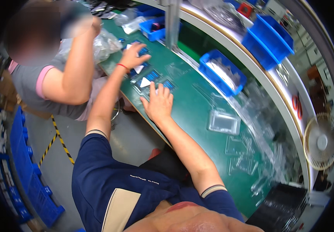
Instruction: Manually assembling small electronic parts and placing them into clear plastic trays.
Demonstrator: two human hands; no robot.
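Note:
My left hand, with a red string at the wrist, reaches to the far left part of the green table. Its fingers are spread over blue-and-white flat pieces, partly hidden beneath it. Nearer, my right hand lies palm down with its fingers stretched out. Their tips are at the edge of a clear plastic package with blue and white parts. A white triangle shows just left of these fingertips, and a blue piece just beyond them. Neither hand visibly grips anything.
At left sits a co-worker with a raised arm, beside clear plastic bags. Clear blister shells lie scattered on the table's right. Blue bins line its far edge. A fan and red-handled scissors are at far right.

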